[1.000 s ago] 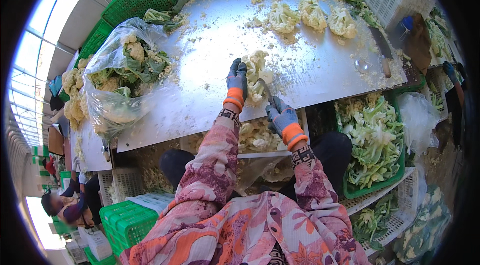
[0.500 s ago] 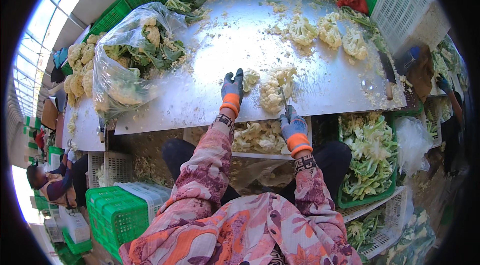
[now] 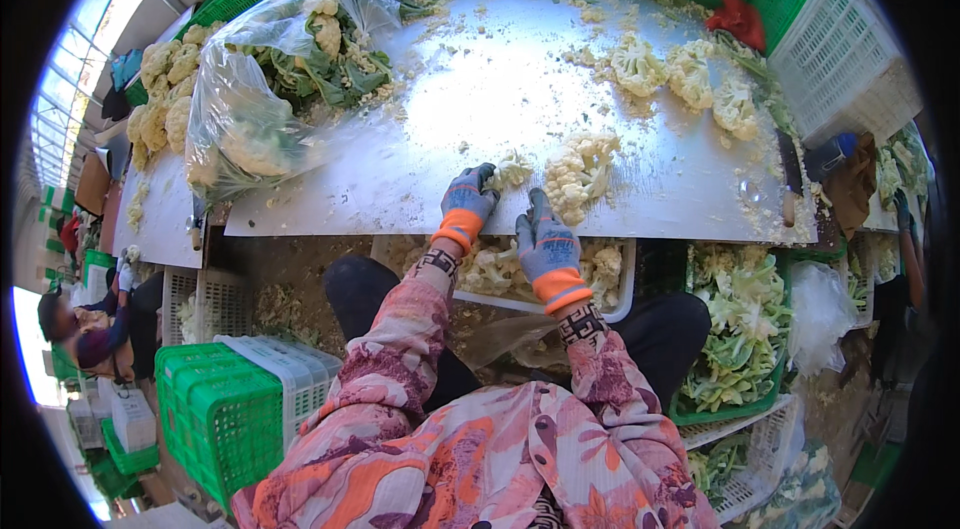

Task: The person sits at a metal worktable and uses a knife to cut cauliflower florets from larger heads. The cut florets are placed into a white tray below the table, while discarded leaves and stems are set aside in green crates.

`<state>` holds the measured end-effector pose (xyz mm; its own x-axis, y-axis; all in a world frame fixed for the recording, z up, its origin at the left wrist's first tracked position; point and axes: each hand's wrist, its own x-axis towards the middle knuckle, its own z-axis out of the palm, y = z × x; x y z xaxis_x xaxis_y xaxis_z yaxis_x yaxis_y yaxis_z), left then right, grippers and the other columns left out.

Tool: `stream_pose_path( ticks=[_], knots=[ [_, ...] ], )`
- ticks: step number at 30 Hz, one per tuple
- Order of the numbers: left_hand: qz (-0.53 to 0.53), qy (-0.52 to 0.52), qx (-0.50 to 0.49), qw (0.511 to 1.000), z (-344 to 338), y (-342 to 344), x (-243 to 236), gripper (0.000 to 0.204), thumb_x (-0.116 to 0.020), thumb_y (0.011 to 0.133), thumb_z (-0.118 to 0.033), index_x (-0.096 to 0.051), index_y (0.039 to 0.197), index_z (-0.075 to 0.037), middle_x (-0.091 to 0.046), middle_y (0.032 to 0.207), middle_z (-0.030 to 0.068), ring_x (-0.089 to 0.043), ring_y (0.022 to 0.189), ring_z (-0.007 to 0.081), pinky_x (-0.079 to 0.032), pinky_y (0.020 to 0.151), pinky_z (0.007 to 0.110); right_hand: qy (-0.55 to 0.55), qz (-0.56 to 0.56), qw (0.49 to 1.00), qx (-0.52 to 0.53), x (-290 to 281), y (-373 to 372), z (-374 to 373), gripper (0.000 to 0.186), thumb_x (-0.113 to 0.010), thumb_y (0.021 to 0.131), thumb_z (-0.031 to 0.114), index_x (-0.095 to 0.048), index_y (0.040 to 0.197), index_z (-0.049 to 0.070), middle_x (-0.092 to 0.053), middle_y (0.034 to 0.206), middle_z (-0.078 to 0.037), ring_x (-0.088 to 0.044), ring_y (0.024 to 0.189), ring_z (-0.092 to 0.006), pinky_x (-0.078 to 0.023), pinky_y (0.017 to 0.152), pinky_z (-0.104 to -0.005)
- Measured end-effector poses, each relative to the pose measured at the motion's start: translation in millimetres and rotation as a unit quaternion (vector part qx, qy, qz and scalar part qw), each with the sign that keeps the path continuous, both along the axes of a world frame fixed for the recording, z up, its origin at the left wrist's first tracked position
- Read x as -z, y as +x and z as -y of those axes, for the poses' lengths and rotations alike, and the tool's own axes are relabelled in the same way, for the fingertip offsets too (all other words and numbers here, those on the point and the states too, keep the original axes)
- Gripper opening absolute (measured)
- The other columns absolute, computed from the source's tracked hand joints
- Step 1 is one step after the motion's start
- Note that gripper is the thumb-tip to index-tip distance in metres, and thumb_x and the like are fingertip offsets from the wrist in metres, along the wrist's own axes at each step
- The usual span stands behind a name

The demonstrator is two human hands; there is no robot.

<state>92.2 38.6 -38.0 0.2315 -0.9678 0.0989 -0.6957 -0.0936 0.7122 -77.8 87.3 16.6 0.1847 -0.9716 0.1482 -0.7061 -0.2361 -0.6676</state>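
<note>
My left hand (image 3: 470,195), in a grey-blue glove with an orange cuff, is at the table's near edge, fingers apart beside a small cauliflower floret (image 3: 513,170). My gloved right hand (image 3: 547,241) is closed just to its right, over the table edge. A knife blade showed in that hand a moment earlier; the hand now hides it, and no knife lies beside it. A larger cauliflower piece (image 3: 578,179) rests on the metal table (image 3: 400,184), just beyond my right fingertips.
Cut cauliflower pieces (image 3: 690,74) lie at the back right, near another knife (image 3: 789,179). A plastic bag (image 3: 235,119) of cauliflower and leaves lies left. A white crate (image 3: 628,279) of florets is below the edge; a green crate (image 3: 785,359) of trimmings stands right. Another person (image 3: 100,329) sits far left.
My right hand has drawn left and back from the larger cauliflower piece, and the knife blade is out of sight. My left hand has moved nearer the table edge. The view has shifted slightly.
</note>
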Motion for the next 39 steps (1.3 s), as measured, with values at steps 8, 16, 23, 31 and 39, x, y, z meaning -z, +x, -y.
stream_pose_path(
  ticks=[8, 16, 23, 31, 39],
  knots=[
    [-0.024, 0.015, -0.013, 1.0, -26, 5, 9, 0.042, -0.067, 0.073, -0.018, -0.061, 0.114, -0.01, -0.063, 0.112, 0.012, -0.061, 0.101, 0.0292, -0.048, 0.087, 0.037, 0.101, -0.183, 0.978, -0.027, 28, 43, 4, 0.066, -0.051, 0.086, 0.024, -0.026, 0.143, 0.006, -0.061, 0.104, -0.019, -0.065, 0.084, -0.034, -0.051, 0.071, -0.0449],
    [-0.029, 0.093, -0.024, 0.995, -19, -6, -16, 0.046, -0.066, 0.074, -0.012, -0.059, 0.119, -0.009, -0.067, 0.099, 0.0139, -0.065, 0.092, 0.0256, -0.051, 0.081, 0.033, 0.265, 0.177, 0.948, 0.02, 43, 35, 50, 0.034, -0.053, 0.089, 0.021, -0.048, 0.121, 0.008, -0.062, 0.078, -0.011, -0.062, 0.063, -0.0223, -0.049, 0.054, -0.0382],
    [0.06, 0.074, 0.003, 0.995, -37, -3, -28, 0.063, -0.069, 0.071, -0.014, -0.049, 0.13, -0.013, -0.054, 0.126, 0.014, -0.057, 0.108, 0.0302, -0.047, 0.092, 0.036, 0.406, 0.436, 0.801, 0.058, 14, -3, 38, 0.015, -0.055, 0.089, 0.015, -0.056, 0.103, 0.01, -0.055, 0.064, -0.005, -0.049, 0.045, -0.0153, -0.039, 0.04, -0.0305],
    [0.185, 0.088, 0.023, 0.979, -11, -48, -25, 0.07, -0.074, 0.068, -0.03, -0.044, 0.13, -0.019, -0.053, 0.125, 0.0084, -0.05, 0.114, 0.0324, -0.045, 0.093, 0.041, 0.126, 0.112, 0.985, 0.033, 61, -5, 6, 0.037, -0.054, 0.087, 0.024, -0.053, 0.119, 0.005, -0.062, 0.105, -0.023, -0.06, 0.094, -0.0391, -0.048, 0.08, -0.0433],
    [0.278, 0.058, 0.016, 0.959, -10, -46, -28, 0.039, -0.068, 0.071, -0.033, -0.064, 0.107, -0.019, -0.063, 0.107, 0.0049, -0.058, 0.101, 0.0275, -0.046, 0.086, 0.04, 0.427, 0.505, 0.75, 0.017, 51, -6, 20, 0.018, -0.056, 0.087, 0.019, -0.059, 0.099, 0.005, -0.064, 0.078, -0.013, -0.058, 0.057, -0.0246, -0.044, 0.048, -0.0344]
  ],
)
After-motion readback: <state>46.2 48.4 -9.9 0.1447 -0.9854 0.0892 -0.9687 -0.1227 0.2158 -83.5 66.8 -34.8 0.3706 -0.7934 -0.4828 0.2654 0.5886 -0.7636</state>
